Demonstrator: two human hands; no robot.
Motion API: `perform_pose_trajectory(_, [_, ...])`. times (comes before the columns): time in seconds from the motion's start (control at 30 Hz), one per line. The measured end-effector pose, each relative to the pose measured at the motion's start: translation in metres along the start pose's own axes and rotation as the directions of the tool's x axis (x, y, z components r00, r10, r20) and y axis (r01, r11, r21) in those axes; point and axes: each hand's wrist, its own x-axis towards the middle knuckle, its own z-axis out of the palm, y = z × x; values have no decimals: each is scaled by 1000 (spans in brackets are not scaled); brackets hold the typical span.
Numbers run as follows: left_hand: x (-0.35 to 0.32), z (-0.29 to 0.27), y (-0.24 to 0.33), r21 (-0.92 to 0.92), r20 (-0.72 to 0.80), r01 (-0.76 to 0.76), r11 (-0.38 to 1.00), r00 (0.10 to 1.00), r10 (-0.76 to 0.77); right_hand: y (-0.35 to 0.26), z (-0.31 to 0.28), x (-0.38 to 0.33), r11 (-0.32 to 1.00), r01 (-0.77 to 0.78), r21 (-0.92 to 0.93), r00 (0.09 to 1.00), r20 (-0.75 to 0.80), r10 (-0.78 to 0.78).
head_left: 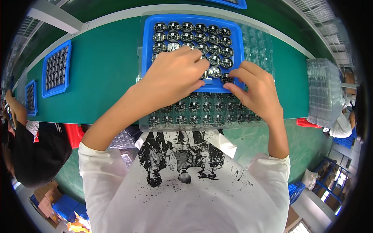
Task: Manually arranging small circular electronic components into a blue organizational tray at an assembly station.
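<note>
A blue tray (149, 46) full of small round dark circuit boards (200, 37) lies on the green table, resting on top of a clear plastic blister tray (202, 116) that holds more of the same boards in its near rows. My left hand (173, 73) reaches over the blue tray's near left part, fingers curled down onto a board there. My right hand (254, 91) sits at the blue tray's near right corner, with fingertips pinching at a round board (226, 77). Whether either hand has lifted a board is hidden by the fingers.
A stack of clear blister trays (324, 93) stands at the right. Two more blue trays (56, 68) (30, 97) lie to the left on the green table (105, 77). Another person (27, 147) sits at my left, and one is at the far right (344, 122).
</note>
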Motion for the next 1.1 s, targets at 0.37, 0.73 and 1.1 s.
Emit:
perform_pose_trajectory(0.37, [7,6,1,50,55,5,999,998,-8,9,8,1,989,88,-118,996,8,-88])
perform_pose_trajectory(0.73, [-30,-28,-29,-178,-211,343,923,902,-376,26,-6,-10,969,-194,150,960,-172,219])
perform_pose_trajectory(1.1, [-121,-1,-83,-383,-280,548,744,698,-659,43,6,-6,545,-581,605,800,300,520])
